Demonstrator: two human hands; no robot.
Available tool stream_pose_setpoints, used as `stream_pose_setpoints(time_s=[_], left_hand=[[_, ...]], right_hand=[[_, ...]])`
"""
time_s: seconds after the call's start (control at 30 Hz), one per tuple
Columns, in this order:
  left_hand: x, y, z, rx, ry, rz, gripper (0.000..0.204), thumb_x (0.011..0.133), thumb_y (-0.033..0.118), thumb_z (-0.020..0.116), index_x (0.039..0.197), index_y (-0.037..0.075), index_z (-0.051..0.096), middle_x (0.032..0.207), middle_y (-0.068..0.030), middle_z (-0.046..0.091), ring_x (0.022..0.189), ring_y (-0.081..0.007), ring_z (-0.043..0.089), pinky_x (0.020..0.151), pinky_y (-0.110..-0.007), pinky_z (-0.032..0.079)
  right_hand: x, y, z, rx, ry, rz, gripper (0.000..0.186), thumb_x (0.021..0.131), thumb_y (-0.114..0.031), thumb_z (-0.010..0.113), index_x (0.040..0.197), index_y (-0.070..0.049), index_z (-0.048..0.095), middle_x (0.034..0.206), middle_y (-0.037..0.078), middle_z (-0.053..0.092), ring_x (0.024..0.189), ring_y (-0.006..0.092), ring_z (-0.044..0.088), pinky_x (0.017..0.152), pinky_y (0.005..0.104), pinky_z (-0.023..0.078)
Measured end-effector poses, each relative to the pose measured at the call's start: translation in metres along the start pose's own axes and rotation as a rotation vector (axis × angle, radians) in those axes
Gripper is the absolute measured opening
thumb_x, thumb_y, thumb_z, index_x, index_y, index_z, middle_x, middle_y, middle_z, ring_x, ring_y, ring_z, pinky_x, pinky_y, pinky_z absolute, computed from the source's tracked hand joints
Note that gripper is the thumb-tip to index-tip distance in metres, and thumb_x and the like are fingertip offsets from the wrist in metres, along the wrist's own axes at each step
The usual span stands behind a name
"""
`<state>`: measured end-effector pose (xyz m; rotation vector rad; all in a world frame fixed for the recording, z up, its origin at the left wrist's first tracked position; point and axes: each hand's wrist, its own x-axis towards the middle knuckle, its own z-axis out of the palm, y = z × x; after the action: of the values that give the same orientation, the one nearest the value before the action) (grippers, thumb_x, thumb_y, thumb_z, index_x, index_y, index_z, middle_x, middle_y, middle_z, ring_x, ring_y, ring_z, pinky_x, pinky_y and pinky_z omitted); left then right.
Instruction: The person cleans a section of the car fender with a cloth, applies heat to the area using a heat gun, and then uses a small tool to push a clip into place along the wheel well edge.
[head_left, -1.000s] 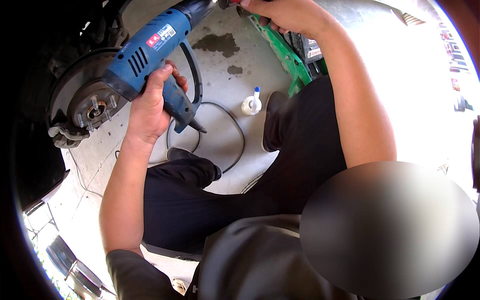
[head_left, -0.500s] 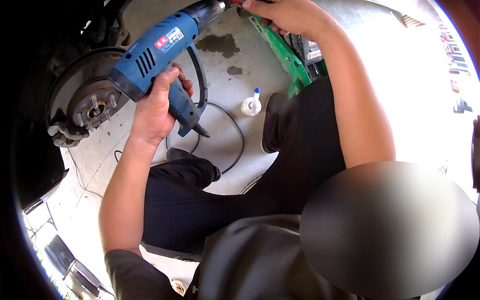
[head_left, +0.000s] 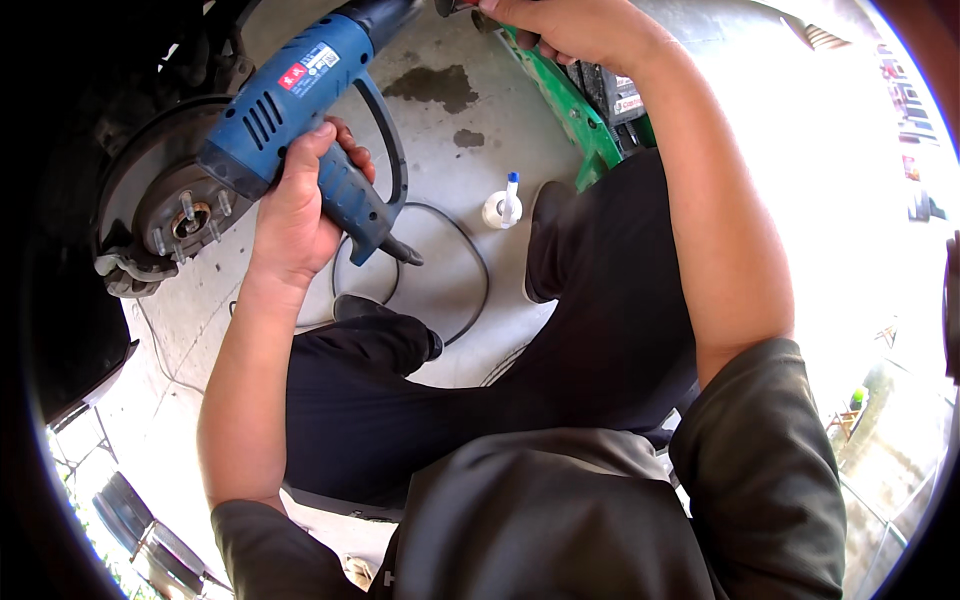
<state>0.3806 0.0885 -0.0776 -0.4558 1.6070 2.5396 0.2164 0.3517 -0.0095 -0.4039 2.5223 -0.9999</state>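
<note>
My left hand point(head_left: 300, 215) is wrapped round the handle of a blue heat gun point(head_left: 285, 100) with a dark nozzle and a dark loop guard. The nozzle points up and right, and its tip runs out at the top edge. My right hand point(head_left: 580, 30), at the top, is closed on a small tool with a red part and a dark end point(head_left: 455, 6); the frame cuts it off, so its kind cannot be told. A gap lies between the nozzle and the dark end. From the heat gun's handle base comes a black cord point(head_left: 485, 265) that loops on the floor.
A brake disc and hub point(head_left: 125, 175) with bare wheel studs stands at the left under a dark vehicle body. A white bottle with a blue tip point(head_left: 500, 210) is on the floor beside my shoe. Beyond it is a green metal frame point(head_left: 570, 110). Dark stains point(head_left: 435, 88) mark the concrete.
The heat gun in my left hand has shifted slightly left and up. The tool in my right hand has turned, showing its dark end, and now sits apart from the nozzle.
</note>
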Motion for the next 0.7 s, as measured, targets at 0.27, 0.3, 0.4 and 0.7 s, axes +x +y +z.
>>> stream_pose_setpoints(time_s=[0.27, 0.3, 0.4, 0.7], left_hand=[[-0.001, -0.004, 0.005, 0.015, 0.024, -0.008, 0.026, 0.098, 0.028, 0.071, 0.106, 0.005, 0.061, 0.092, -0.0056, 0.063, 0.084, -0.0193, 0.066, 0.079, -0.037, 0.057], [-0.002, -0.003, 0.005, 0.013, 0.022, 0.009, 0.025, 0.098, 0.028, 0.071, 0.106, 0.005, 0.061, 0.091, -0.0057, 0.063, 0.084, -0.0193, 0.066, 0.079, -0.037, 0.057], [-0.002, -0.002, 0.007, -0.008, 0.035, 0.011, 0.026, 0.098, 0.028, 0.071, 0.106, 0.006, 0.061, 0.091, -0.0057, 0.063, 0.084, -0.0193, 0.066, 0.078, -0.037, 0.057], [-0.002, -0.005, 0.008, -0.011, 0.05, -0.021, 0.027, 0.097, 0.03, 0.071, 0.106, 0.006, 0.061, 0.09, -0.006, 0.063, 0.081, -0.0202, 0.066, 0.077, -0.037, 0.057]], right_hand=[[-0.003, -0.004, -0.006, 0.004, -0.012, -0.013, 0.05, 0.101, -0.047, 0.065, 0.094, 0.002, 0.073, 0.072, 0.009, 0.066, 0.063, 0.02, 0.064, 0.06, 0.0377, 0.05], [-0.004, -0.003, -0.005, 0.051, -0.051, -0.019, 0.051, 0.101, -0.047, 0.065, 0.094, 0.002, 0.073, 0.072, 0.009, 0.066, 0.064, 0.02, 0.064, 0.06, 0.0374, 0.05], [-0.001, -0.001, -0.001, -0.044, 0.031, -0.024, 0.051, 0.101, -0.047, 0.065, 0.093, 0.002, 0.072, 0.073, 0.009, 0.066, 0.063, 0.0198, 0.063, 0.06, 0.037, 0.05], [-0.001, -0.003, -0.002, -0.036, -0.004, 0.008, 0.05, 0.102, -0.047, 0.065, 0.093, 0.002, 0.072, 0.072, 0.009, 0.066, 0.063, 0.0198, 0.064, 0.059, 0.0371, 0.05]])
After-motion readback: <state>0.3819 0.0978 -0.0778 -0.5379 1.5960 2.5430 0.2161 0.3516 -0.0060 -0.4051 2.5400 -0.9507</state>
